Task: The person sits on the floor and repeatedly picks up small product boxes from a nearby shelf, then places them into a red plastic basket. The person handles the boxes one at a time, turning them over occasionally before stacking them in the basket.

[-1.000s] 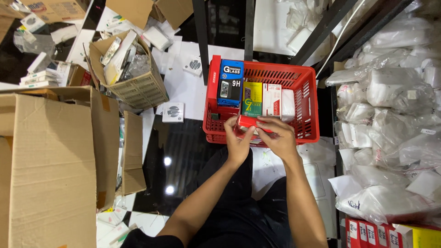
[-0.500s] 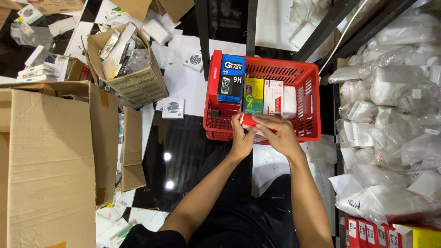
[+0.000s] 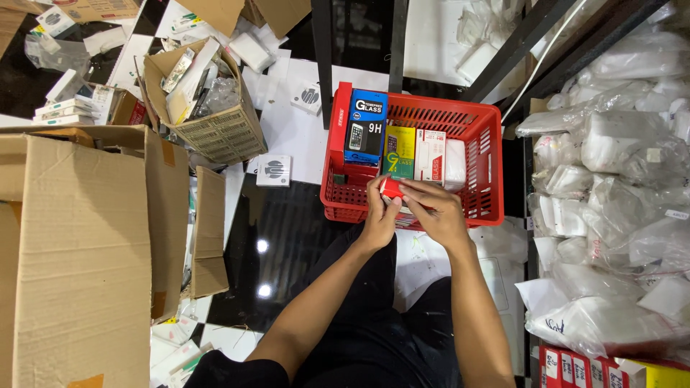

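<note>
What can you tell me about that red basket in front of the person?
The red basket is a rectangular crate that looks like plastic, with slotted mesh walls and a solid rim. It sits upright on the dark glossy floor, partly over white sheets. Inside, flat boxes stand in a row: a blue box, a yellow-green box, a white and red box and a white packet. The left hand and right hand hold a small red pack over its near edge.
</note>
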